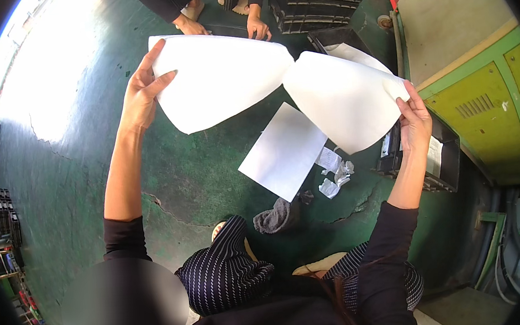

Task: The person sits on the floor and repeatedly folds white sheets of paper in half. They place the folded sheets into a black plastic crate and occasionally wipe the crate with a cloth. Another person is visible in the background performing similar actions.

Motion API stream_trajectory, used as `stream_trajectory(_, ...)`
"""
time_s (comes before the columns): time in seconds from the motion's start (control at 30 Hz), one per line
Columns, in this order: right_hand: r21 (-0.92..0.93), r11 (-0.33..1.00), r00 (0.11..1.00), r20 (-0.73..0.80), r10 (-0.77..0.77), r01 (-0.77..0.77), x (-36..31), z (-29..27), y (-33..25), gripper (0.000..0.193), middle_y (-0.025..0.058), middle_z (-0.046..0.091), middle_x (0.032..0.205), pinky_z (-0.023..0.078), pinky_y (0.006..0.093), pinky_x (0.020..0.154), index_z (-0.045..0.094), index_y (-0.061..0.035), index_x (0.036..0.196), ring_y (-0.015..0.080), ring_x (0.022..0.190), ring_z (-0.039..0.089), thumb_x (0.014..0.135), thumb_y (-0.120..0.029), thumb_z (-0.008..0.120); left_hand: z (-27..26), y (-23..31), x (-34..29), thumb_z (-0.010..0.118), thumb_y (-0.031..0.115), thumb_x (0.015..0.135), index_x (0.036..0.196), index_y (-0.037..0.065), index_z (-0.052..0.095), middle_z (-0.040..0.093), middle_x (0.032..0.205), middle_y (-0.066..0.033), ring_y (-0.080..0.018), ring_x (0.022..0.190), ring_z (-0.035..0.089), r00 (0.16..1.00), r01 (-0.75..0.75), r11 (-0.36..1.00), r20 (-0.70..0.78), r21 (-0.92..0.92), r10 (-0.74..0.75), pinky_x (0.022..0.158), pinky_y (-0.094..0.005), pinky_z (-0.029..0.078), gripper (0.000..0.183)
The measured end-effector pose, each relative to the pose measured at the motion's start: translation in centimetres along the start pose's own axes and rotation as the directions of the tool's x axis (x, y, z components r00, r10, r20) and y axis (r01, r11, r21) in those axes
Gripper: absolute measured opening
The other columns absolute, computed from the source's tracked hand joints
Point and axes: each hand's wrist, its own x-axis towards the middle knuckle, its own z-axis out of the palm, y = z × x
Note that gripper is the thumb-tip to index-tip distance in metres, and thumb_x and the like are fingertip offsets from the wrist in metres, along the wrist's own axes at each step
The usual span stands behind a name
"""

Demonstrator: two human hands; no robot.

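Raised in front of me is white paper in two broad pieces that meet at a narrow point in the middle; whether they are still joined there I cannot tell. My left hand (143, 95) pinches the outer edge of the left piece (221, 76) between thumb and fingers. At the other end, my right hand (415, 115) grips the outer edge of the right piece (344, 99), which curls. Below them a flat white sheet (282, 151) lies on the green floor. Crumpled paper scraps (333, 174) rest beside it, and a grey cloth (274, 217) lies nearer me.
Across from me, another person's hands (257, 28) are down by a dark object, partly hidden by the paper. Stacked black crates (319, 2) stand at the far right. A black crate (450, 161) sits right of my right forearm, beside a yellow-green cabinet (484, 106).
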Motion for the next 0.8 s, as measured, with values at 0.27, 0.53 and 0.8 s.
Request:
stream_trajectory(0.27, 0.011, 0.999, 0.999, 0.023, -0.037, 0.037, 0.1, -0.3, 0.3, 0.05, 0.0047, 0.056, 0.104, 0.04, 0.0227, 0.082, 0.053, -0.0012, 0.121, 0.0095, 0.088, 0.051, 0.073, 0.007, 0.064, 0.2, -0.3, 0.2, 0.068, 0.009, 0.073, 0.127, 0.004, 0.046, 0.055, 0.118, -0.0118, -0.022, 0.108, 0.053, 0.999, -0.021, 1.0, -0.045, 0.008, 0.022, 0.095, -0.0341, 0.038, 0.059)
stream_trajectory(0.53, -0.012, 0.999, 0.997, 0.078, -0.029, 0.03, -0.9, 1.5, -0.8, 0.058, 0.0086, 0.048, 0.121, 0.039, 0.0246, 0.087, 0.047, -0.0012, 0.126, 0.0128, 0.1, 0.05, 0.071, 0.01, 0.064, 0.2, -0.5, -0.1, 0.07, 0.01, 0.071, 0.126, 0.003, 0.047, 0.056, 0.117, -0.011, -0.0195, 0.103, 0.055, 0.999, 0.002, 1.0, -0.047, -0.01, -0.002, 0.093, -0.033, 0.041, 0.06)
stream_trajectory(0.8, 0.022, 0.998, 0.997, 0.062, -0.055, 0.053, -1.0, -0.9, -0.3, 0.06, 0.0126, 0.038, 0.133, 0.031, 0.0308, 0.101, 0.044, -0.0004, 0.128, 0.0207, 0.12, 0.039, 0.071, 0.013, 0.059, -2.6, -1.0, 0.3, 0.067, 0.006, 0.07, 0.132, 0.01, 0.042, 0.054, 0.119, -0.0098, -0.0199, 0.103, 0.055, 0.995, -0.016, 0.998, -0.096, 0.057, 0.022, 0.092, -0.0322, 0.043, 0.066)
